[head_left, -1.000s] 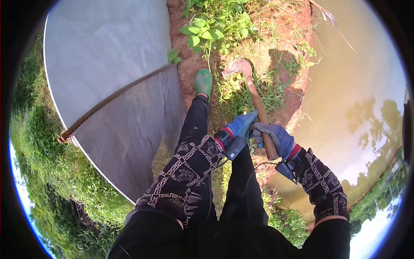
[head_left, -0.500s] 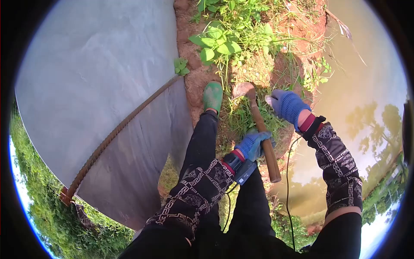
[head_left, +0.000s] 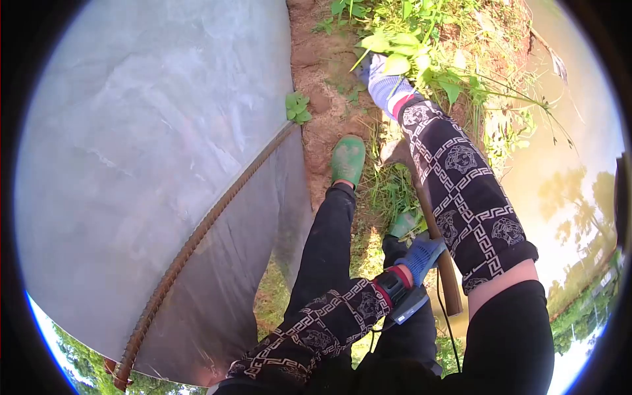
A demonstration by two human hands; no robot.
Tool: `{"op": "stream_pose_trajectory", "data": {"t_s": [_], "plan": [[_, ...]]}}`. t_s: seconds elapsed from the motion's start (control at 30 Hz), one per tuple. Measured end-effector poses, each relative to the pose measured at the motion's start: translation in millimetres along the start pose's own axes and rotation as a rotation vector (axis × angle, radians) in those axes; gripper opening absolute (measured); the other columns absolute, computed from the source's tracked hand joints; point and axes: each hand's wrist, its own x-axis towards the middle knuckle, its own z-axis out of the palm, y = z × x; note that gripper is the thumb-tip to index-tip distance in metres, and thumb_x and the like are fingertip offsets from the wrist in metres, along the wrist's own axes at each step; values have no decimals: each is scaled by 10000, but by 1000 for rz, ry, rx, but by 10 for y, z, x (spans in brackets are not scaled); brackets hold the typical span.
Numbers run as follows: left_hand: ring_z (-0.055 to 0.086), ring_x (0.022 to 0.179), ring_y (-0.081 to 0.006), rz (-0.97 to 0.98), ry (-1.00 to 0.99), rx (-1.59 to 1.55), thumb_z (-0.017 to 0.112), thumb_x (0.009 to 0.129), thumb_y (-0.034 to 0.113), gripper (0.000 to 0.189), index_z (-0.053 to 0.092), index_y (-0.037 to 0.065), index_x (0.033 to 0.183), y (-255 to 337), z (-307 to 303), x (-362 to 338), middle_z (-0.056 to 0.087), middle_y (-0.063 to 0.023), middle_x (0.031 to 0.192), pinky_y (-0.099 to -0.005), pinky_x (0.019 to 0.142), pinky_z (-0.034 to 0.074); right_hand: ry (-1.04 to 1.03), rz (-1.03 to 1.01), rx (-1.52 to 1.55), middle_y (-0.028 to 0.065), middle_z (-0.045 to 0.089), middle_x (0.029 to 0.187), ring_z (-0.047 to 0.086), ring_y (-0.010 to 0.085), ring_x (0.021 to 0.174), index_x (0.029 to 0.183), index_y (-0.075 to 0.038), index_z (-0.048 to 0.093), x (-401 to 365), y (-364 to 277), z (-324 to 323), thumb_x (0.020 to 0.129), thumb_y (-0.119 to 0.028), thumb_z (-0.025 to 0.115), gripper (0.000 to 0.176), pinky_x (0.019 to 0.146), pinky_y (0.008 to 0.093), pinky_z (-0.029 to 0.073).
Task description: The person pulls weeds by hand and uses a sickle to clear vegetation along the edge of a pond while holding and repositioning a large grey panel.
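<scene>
My left hand (head_left: 421, 259), in a blue knitted glove, is wrapped round the wooden handle of a hoe (head_left: 447, 280). The hoe's dull metal head lies up by the grass, and my right forearm hides part of the handle. Stretched far forward, my right hand (head_left: 387, 84), gloved too, is closed at the base of a leafy green weed (head_left: 403, 47). Leaves stick out over and beside the glove, and its fingertips are partly in shade.
A grey plastic sheet (head_left: 158, 112) with a ribbed brown rod (head_left: 197, 237) covers the left. Muddy water (head_left: 566, 158) lies on the right. My green shoe (head_left: 347, 160) stands on the narrow earth bank (head_left: 322, 99) between them. A black cable (head_left: 450, 329) hangs by my leg.
My right hand has reached forward from beside the hoe to the leafy weed, whose leaves have shifted to the right. The left hand keeps its hold on the hoe. The view has shifted somewhat.
</scene>
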Motion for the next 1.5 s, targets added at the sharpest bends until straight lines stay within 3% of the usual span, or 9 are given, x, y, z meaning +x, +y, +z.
{"op": "stream_pose_trajectory", "data": {"t_s": [0.13, 0.63, 0.87, 1.13, 1.2, 1.3, 1.37, 1.4, 1.5], "plan": [[644, 808, -121, -43, -50, 174, 638, 933, 302, 278, 579, 76, 1083, -115, -63, 156, 643, -22, 915, -260, 707, 548, -234, 87, 1024, 197, 647, 1180, 636, 330, 1077, 1302, -86, 574, -186, 936, 620, 934, -238, 533, 400, 914, 428, 515], [641, 755, -140, -51, 2, 183, 604, 951, 257, 219, 562, 68, 1054, -62, 60, 103, 635, -29, 858, -269, 643, 535, 576, -160, 695, 150, 619, 1188, 596, 300, 1075, 1160, -44, 645, 8, 473, -814, 812, -244, 655, 401, 926, 427, 463], [621, 666, -158, 103, -105, -43, 622, 914, 244, 204, 570, 63, 993, -693, -197, 556, 629, -56, 808, -292, 588, 523, -36, 19, 852, 110, 734, 896, 717, 296, 824, 912, -99, 757, 388, 291, -1065, 861, -156, 580, 193, 693, 450, 541], [614, 630, -151, -8, 8, -140, 635, 906, 279, 230, 576, 61, 949, -237, -11, 253, 636, -51, 771, -295, 559, 507, -617, -25, 1251, 188, 616, 1294, 615, 370, 1145, 1323, -110, 608, 861, 967, -761, 851, -436, 661, 576, 939, 434, 492], [608, 631, -141, -7, -37, 114, 644, 900, 297, 248, 582, 60, 941, -16, 52, 150, 622, -33, 736, -288, 570, 498, 72, -628, 1461, 180, 619, 1286, 649, 323, 1067, 1429, -79, 480, 1080, 718, 574, 921, -374, 616, 602, 877, 395, 519], [603, 632, -144, -34, -14, 140, 640, 898, 298, 258, 577, 57, 964, -32, 91, 214, 610, -34, 741, -284, 574, 498, -163, -367, 1633, 155, 659, 1203, 679, 186, 912, 1435, -158, 491, 1036, 732, 748, 922, -115, 599, 526, 816, 329, 540], [615, 647, -159, -75, 20, 143, 612, 907, 251, 231, 574, 40, 991, -50, 83, 232, 608, -45, 757, -298, 585, 516, -253, -421, 826, 185, 656, 1214, 677, 267, 994, 1323, -29, 570, 1024, 677, 638, 926, -256, 643, 463, 867, 374, 537], [615, 647, -159, -76, 21, 145, 612, 907, 251, 231, 574, 40, 991, -105, 79, 262, 608, -45, 757, -298, 585, 516, -599, 184, 1530, 198, 655, 1213, 655, 338, 1073, 1231, 19, 621, 916, 678, 295, 864, -440, 684, 591, 918, 404, 524], [659, 724, -190, -134, -45, -260, 491, 962, 137, 195, 579, 15, 1086, -516, -111, 540, 650, -110, 851, -312, 646, 557, -505, 133, 1172, 191, 703, 1088, 675, 342, 1025, 1060, -7, 714, 642, 635, -514, 793, -603, 685, 654, 878, 428, 530]]}}
